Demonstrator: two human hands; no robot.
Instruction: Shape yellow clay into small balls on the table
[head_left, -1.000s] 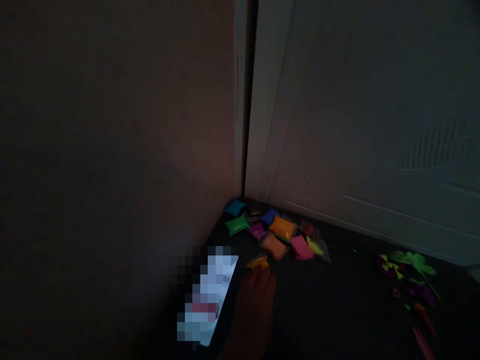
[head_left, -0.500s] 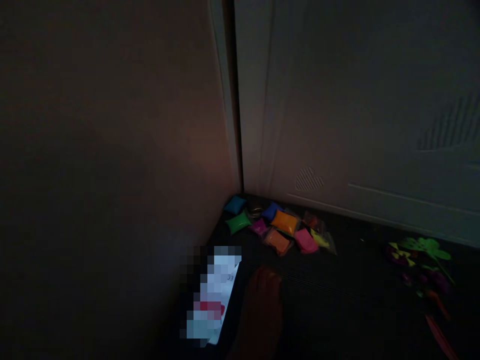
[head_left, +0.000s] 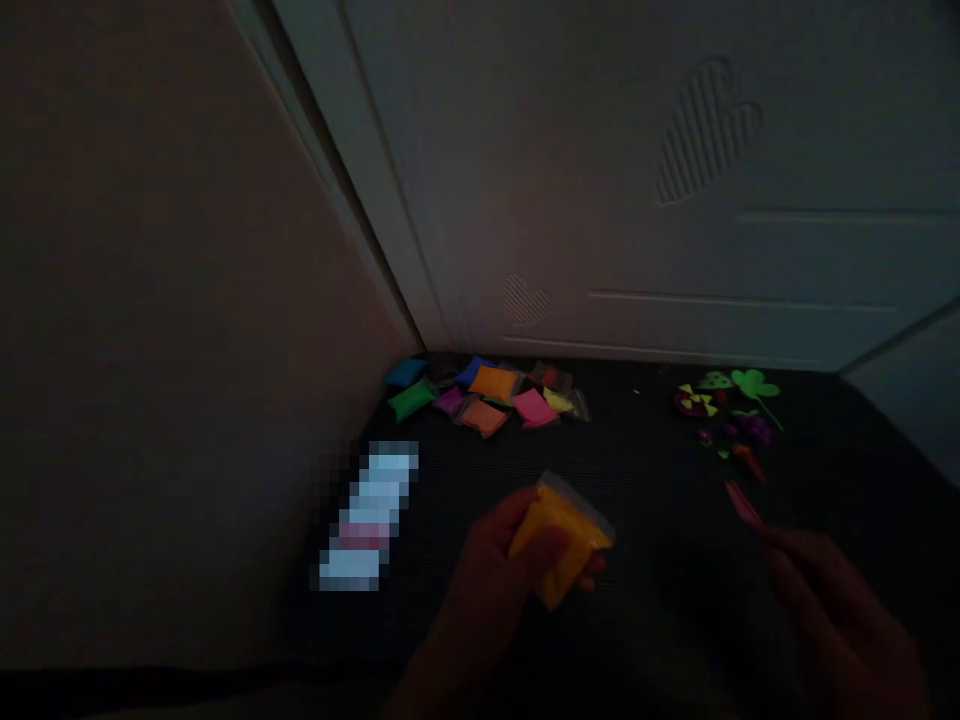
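Note:
My left hand grips a small clear bag of yellow-orange modelling clay, the thumb pressed across its front, above the dark table. At the right, my right hand has its fingertips together at the near end of a slim pink clay tool; its grip is dim. Just beyond the tool are an orange carrot shape, purple grape-like balls, a green clover-like piece and a purple and yellow piece.
Several clay packets lie by the wall, among them an orange one, a pink one and a green one. A lit, blurred phone screen is at the left. A pale panel with raised hearts stands behind the dark table.
The view has swung right and shows more of the table. My left hand now holds the yellow-orange clay packet, and my right hand has come into view at the pink tool.

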